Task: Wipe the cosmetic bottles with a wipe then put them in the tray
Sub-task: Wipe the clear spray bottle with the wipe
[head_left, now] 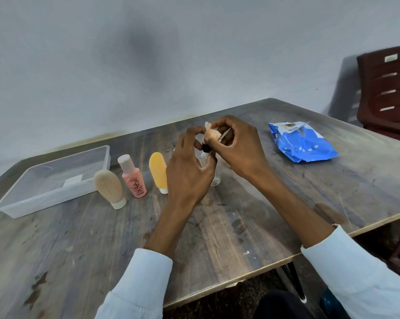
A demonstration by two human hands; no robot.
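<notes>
My left hand (187,171) grips a small clear bottle (215,178) near its black cap (204,147). Most of the bottle is hidden behind that hand, and I cannot tell whether its base touches the table. My right hand (238,148) pinches a crumpled peach-tinted wipe (210,133) against the top of the bottle. To the left stand a yellow tube (158,171), a pink bottle (134,178) and a beige ribbed tube (109,187), both tubes resting on their white caps. The clear plastic tray (45,201) lies at the far left with no bottles in it.
A blue pack of wet wipes (302,141) lies at the right of the wooden table (217,226), its flap raised. A dark red plastic chair (390,93) stands beyond the table's right corner. A grey wall runs close behind the table.
</notes>
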